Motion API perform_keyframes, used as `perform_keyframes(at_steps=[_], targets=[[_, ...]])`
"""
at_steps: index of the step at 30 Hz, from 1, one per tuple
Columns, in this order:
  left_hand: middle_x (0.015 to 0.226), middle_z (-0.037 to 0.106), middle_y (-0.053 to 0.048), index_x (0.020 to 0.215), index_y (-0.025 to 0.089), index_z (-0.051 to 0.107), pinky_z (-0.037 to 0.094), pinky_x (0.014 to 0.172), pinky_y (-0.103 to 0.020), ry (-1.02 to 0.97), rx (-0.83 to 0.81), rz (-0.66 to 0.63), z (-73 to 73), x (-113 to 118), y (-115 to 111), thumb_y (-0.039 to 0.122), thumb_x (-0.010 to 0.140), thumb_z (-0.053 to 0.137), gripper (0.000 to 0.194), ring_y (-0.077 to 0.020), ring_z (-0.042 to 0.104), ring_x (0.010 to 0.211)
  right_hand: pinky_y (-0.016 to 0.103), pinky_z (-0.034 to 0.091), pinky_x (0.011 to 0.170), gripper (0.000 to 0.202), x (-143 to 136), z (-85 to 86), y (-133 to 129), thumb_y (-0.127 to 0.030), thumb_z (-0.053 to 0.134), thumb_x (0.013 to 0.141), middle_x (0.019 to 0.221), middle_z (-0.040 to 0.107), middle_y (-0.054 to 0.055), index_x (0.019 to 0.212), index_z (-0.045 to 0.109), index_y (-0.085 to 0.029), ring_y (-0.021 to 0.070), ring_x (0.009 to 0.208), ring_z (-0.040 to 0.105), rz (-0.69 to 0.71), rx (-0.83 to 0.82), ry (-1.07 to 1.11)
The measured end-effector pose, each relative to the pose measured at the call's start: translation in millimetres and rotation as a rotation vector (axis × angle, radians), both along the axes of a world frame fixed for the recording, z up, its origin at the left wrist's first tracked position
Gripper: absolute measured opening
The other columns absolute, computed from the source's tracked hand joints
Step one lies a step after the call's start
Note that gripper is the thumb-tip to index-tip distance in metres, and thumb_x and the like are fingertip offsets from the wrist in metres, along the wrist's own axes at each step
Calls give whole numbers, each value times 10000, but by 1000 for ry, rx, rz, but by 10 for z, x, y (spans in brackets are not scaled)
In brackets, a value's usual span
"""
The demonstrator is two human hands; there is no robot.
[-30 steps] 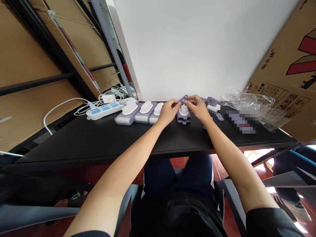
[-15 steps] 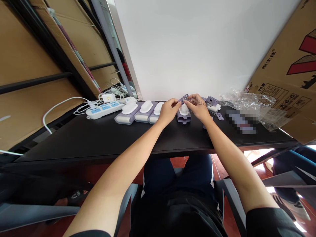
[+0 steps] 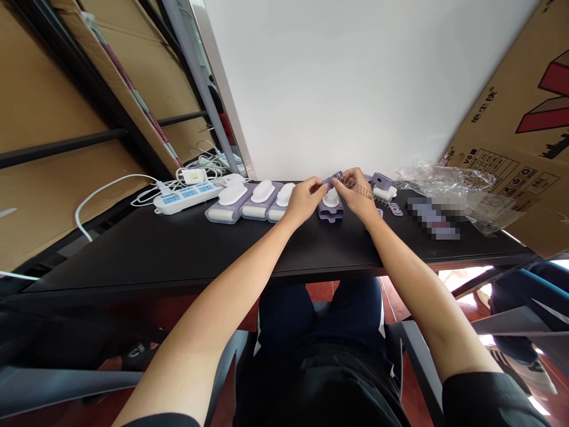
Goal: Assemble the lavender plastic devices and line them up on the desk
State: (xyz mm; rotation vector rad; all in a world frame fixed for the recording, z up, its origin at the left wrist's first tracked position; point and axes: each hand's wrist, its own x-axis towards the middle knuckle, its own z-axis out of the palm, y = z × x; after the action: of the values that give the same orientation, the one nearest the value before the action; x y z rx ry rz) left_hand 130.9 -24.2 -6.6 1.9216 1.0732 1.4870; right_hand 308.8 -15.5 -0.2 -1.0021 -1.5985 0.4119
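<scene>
My left hand pinches a small purple-grey plastic part between thumb and fingers. From the other side my right hand is closed at the same part, gripping the end of a thin metal coil spring. The spring trails rightward over the back of that hand. Just below both hands stands a purple-grey housing with a white ribbed top and an open front end. Left of it are several similar housings with white oval tops, one partly hidden by my left hand.
A white power strip with tangled cables lies at the left of the black table. On the right are another purple-grey part, a white roller-like piece, a small flat purple piece, clear plastic bags and a cardboard box.
The purple-grey part has turned slightly in my fingers. The spring now hangs lower to the right across my right hand. Both hands stay in nearly the same place.
</scene>
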Motion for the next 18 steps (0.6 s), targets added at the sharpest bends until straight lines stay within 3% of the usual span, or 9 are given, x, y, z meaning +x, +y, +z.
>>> perform_keyframes(at_steps=[10, 14, 18], targets=[[768, 657, 13, 848, 199, 678, 455, 730, -277, -75, -11, -51, -12, 8, 15, 372, 883, 680, 177, -150, 594, 765, 308, 432, 706, 343, -2, -25, -6, -518, 726, 858, 792, 623, -40, 912, 509, -258, 154, 701, 556, -67, 24, -23], [863, 708, -7, 959, 188, 707, 499, 809, -290, -185, -56, -157, -33, 17, 61, 340, 856, 699, 184, -165, 651, 846, 309, 434, 706, 351, -29, -19, -53, -541, 702, 876, 818, 633, -34, 935, 496, -262, 159, 711, 569, -43, 38, -38], [933, 749, -30, 990, 179, 717, 517, 890, -313, -207, -73, -183, -33, 13, 67, 350, 873, 690, 209, -187, 688, 931, 308, 426, 694, 354, -48, -4, -84, -549, 690, 879, 783, 612, -41, 925, 485, -265, 159, 693, 559, -41, 29, -54]])
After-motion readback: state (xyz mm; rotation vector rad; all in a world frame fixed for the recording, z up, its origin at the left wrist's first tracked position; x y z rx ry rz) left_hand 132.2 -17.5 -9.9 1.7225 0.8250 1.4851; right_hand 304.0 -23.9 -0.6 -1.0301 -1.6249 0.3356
